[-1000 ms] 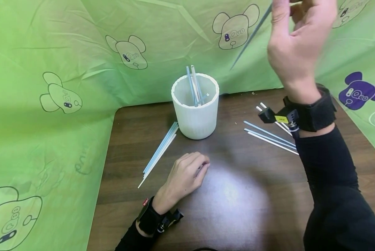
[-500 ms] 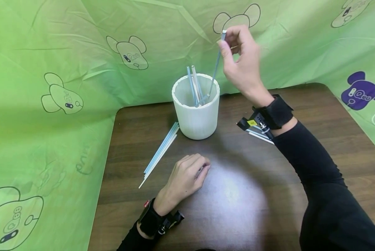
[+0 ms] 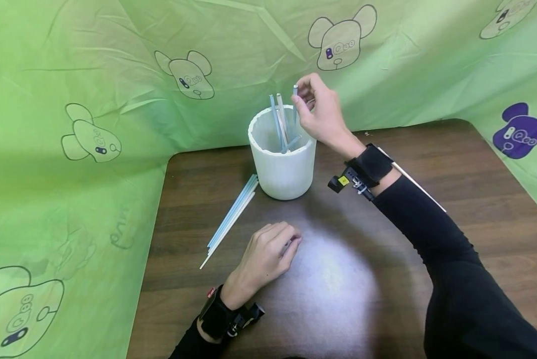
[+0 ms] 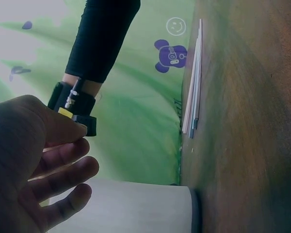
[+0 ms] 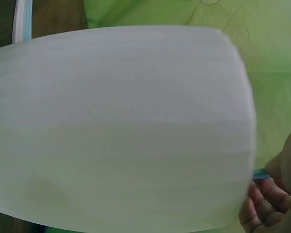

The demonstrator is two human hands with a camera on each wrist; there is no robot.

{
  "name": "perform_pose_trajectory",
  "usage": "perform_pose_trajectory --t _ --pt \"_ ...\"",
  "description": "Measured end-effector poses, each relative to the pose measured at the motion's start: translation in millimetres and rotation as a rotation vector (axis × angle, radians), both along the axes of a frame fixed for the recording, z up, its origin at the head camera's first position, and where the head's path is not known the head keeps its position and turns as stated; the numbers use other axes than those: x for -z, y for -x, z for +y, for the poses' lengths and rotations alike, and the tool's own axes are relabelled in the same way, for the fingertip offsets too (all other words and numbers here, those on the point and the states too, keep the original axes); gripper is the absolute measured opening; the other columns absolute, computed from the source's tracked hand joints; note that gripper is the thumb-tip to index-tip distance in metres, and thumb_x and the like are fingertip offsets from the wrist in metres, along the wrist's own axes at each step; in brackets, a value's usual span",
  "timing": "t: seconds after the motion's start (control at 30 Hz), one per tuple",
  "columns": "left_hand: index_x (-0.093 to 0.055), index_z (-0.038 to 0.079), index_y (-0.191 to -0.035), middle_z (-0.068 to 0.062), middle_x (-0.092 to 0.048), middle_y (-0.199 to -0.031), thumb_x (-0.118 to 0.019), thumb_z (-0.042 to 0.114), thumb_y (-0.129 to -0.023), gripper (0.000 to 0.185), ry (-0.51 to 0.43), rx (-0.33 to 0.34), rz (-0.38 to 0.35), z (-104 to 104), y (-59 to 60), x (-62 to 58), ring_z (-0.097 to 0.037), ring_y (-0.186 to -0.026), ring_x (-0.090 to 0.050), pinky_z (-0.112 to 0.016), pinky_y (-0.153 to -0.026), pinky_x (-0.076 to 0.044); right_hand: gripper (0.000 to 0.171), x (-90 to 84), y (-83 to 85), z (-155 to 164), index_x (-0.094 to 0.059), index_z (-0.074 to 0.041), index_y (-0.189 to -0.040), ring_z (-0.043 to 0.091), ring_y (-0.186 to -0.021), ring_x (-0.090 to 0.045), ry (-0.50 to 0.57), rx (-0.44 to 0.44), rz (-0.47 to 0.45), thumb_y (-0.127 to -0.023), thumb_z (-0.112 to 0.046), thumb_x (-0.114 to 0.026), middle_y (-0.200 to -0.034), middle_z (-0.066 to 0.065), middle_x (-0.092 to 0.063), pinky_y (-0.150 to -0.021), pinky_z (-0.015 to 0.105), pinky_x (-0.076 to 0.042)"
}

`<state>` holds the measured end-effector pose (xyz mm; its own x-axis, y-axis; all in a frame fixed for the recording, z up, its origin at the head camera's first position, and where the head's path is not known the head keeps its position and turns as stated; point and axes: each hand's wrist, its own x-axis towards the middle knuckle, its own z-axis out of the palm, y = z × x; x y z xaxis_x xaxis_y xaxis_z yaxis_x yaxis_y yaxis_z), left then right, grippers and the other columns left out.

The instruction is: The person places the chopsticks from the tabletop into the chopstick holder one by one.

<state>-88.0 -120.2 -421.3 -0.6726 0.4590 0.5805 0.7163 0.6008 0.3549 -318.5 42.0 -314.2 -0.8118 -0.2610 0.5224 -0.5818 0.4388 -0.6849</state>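
Blue straw (image 3: 294,107) is standing nearly upright, long axis vertical, top end up, lower end going down inside the white cup (image 3: 283,169) at upper center of the head frame. Right hand (image 3: 319,112) is pinching the straw's top between thumb and fingertips, just above the cup's right rim. Other straws in cup (image 3: 278,119) are leaning slightly left, crowding the middle of the opening; the held straw is sitting at their right, near the rim.

Cup is standing close to the table's (image 3: 475,169) back edge, with the green cloth (image 3: 93,75) rising right behind it and along the left side, so little room is showing there. Open tabletop is lying at lower center and right.

Left hand (image 3: 268,254) is resting on the table at lower center, fingers loosely curled, holding nothing. Straw bundle (image 3: 230,219) is lying flat at left of the cup, running diagonally from the cup base toward lower left. A white straw (image 3: 421,187) is lying partly hidden behind the right forearm.
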Motion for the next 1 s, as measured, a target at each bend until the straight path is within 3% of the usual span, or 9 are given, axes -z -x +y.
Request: perform_pose_trajectory --t 0.17,0.3,0.8,1.0 --pt "-0.065 0.013 -0.089 0.005 -0.063 -0.079 -0.069 0.007 -0.088 0.007 -0.009 0.000 0.008 -0.8 -0.2 0.6 -0.007 -0.071 -0.059 -0.021 -0.062 -0.047 0.019 6.4 11.1 0.2 -0.059 -0.002 -0.112 0.019 -0.099 -0.062 -0.135 -0.006 -0.146 -0.096 -0.012 -0.062 -0.106 0.011 -0.068 -0.090 0.032 -0.049" --pt "-0.065 0.012 -0.088 0.005 -0.064 -0.079 -0.069 0.007 -0.088 0.006 -0.011 -0.002 0.010 -0.9 -0.2 0.3 -0.007 -0.070 -0.059 -0.021 -0.062 -0.048 0.021 6.3 14.2 -2.4 -0.062 -0.003 -0.113 0.020 -0.102 -0.061 -0.153 -0.004 -0.177 -0.096 -0.015 -0.063 -0.110 0.010 -0.068 -0.092 0.034 -0.048" --pt "-0.065 0.012 -0.089 0.005 -0.063 -0.078 -0.069 0.008 -0.089 0.005 0.003 -0.034 -0.006 -6.7 3.4 3.0 -0.006 -0.067 -0.056 -0.020 -0.059 -0.045 0.035 8.3 14.0 1.2 -0.054 -0.003 -0.128 0.019 -0.108 -0.060 -0.101 -0.005 -0.158 -0.097 -0.017 -0.062 -0.118 0.010 -0.066 -0.094 0.038 -0.048" --pt "-0.066 0.011 -0.089 0.003 -0.064 -0.078 -0.070 0.010 -0.088 0.005 0.059 -0.103 -0.060 -19.1 15.0 4.1 -0.009 -0.067 -0.059 -0.024 -0.061 -0.048 0.032 3.7 -1.9 12.7 -0.054 -0.002 -0.126 0.015 -0.105 -0.061 0.005 0.057 -0.039 -0.095 -0.010 -0.060 -0.114 0.009 -0.067 -0.093 0.035 -0.049"
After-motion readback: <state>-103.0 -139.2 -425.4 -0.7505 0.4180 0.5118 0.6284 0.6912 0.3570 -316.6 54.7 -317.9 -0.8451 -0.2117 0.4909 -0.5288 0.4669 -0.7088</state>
